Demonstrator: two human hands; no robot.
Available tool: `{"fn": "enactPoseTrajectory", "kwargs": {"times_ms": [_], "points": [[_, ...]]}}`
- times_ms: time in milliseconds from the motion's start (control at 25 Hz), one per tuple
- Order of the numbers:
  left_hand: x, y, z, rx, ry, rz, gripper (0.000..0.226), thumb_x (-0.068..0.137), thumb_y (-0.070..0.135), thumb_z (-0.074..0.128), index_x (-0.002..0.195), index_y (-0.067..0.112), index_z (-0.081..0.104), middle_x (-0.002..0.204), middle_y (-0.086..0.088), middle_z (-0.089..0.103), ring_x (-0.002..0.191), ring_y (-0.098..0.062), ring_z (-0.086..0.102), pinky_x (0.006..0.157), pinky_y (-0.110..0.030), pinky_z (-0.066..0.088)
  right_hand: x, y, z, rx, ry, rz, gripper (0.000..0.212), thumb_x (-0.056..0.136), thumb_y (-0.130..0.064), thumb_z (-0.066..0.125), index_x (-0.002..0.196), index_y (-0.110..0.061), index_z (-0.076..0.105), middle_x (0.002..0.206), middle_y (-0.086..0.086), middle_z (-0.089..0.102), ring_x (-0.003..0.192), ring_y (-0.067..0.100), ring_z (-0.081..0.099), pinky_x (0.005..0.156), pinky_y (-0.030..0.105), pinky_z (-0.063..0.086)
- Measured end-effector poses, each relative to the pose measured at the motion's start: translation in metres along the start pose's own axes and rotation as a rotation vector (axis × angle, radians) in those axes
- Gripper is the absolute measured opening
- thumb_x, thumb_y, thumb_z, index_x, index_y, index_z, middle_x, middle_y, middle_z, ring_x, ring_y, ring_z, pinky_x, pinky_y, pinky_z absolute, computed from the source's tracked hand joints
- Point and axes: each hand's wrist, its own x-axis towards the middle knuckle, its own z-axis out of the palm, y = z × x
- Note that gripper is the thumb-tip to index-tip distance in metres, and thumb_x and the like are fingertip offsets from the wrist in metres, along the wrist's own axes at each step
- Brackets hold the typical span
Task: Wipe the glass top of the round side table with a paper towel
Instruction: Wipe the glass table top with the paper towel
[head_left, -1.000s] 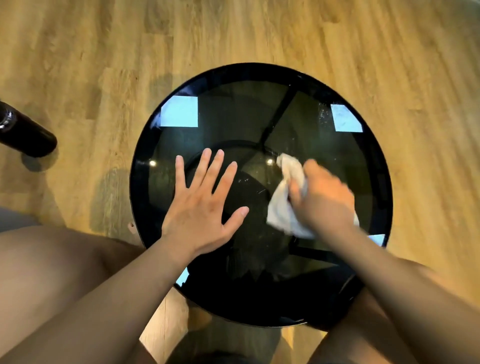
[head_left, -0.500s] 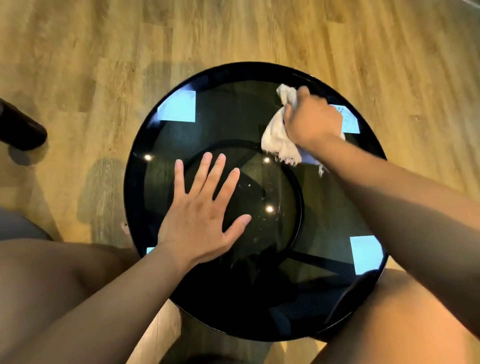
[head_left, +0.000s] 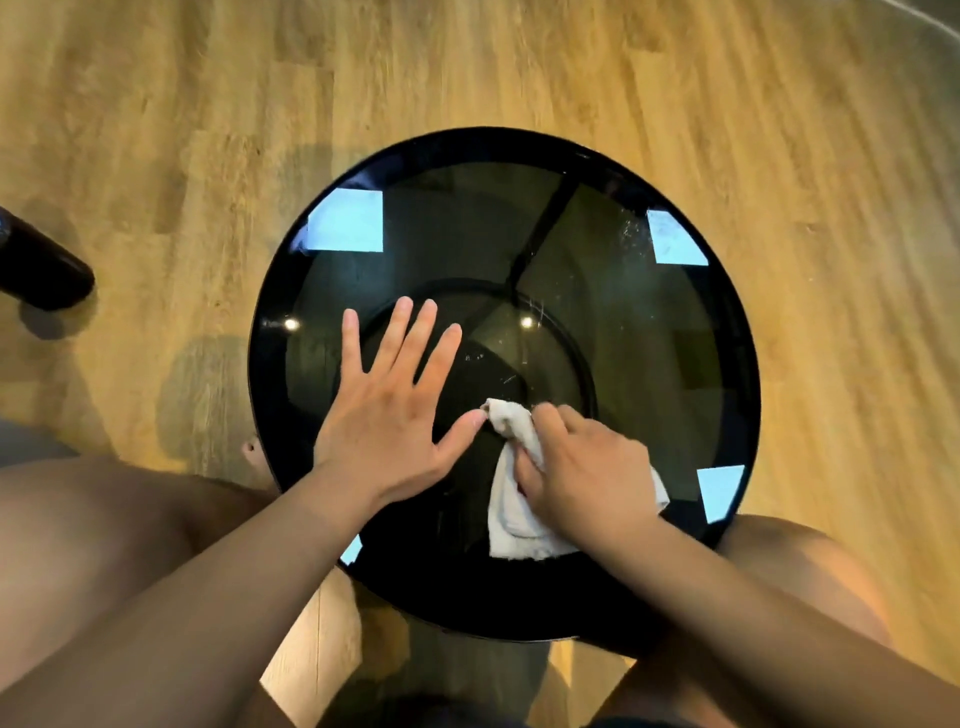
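Glass tabletop: round, dark and black-rimmed, seen from above between a seated person's bare knees, standing on a wooden floor; pale blue square reflections sit near its rim
Paper towel: white and crumpled, lying on the near middle of the glass under the right hand, its far end just beside the left thumb tip
Right hand: grip curled over the towel, fingers bunching it and pressing it onto the glass
Left hand: grip spread, palm and straight fingers flat on the left half of the glass, apparently steadying the table
Step in hand: wiping the near centre; the job looks partly done
Marks remaining: fine white specks and streaks show by the far right rim and around the centre, so those patches likely need more passes
Doing it well: press evenly, overlap the strokes out to the rim, turn the towel to a cleaner face, and later lift the left hand to wipe beneath it, since a flat palm probably leaves prints
Containers: none shows open; a dark cylinder lies on the floor at far left, cut off by the edge, possibly a bottle, and what it holds cannot be told
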Motion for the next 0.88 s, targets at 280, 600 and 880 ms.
{"fn": "enactPoseTrajectory", "kwargs": {"times_ms": [280,600,880], "points": [[0.001,-0.004,0.004,-0.021,0.023,0.014,0.082,0.094,0.066,0.025,0.155,0.012,0.018,0.166,-0.016,0.011,0.154,-0.033,0.004,0.118,-0.067,0.0,0.183,0.036,-0.017,-0.12,0.17,0.109,0.03,0.098,-0.044,0.039,0.105,-0.016,0.045,0.092,0.01,0.059,0.077,0.036,0.058,0.063,0.038,0.036],[0.003,-0.003,0.002,-0.011,-0.007,-0.006,0.079,0.095,0.067,0.019,0.155,0.016,0.018,0.166,-0.012,0.012,0.154,-0.03,0.004,0.118,-0.066,0.003,0.247,0.039,-0.032,0.014,0.121,0.267,0.039,0.097,-0.043,0.038,0.118,-0.013,0.052,0.111,0.016,0.064,0.099,0.039,0.061,0.071,0.038,0.036],[0.001,0.0,-0.004,0.011,-0.053,-0.028,0.081,0.094,0.068,0.009,0.157,0.018,0.012,0.167,-0.008,0.005,0.154,-0.026,-0.008,0.118,-0.063,-0.008,-0.039,0.004,-0.003,0.145,0.046,0.007,0.026,0.078,-0.051,0.048,0.076,-0.025,0.05,0.067,-0.005,0.053,0.054,0.02,0.059,0.044,0.026,0.034]]}}
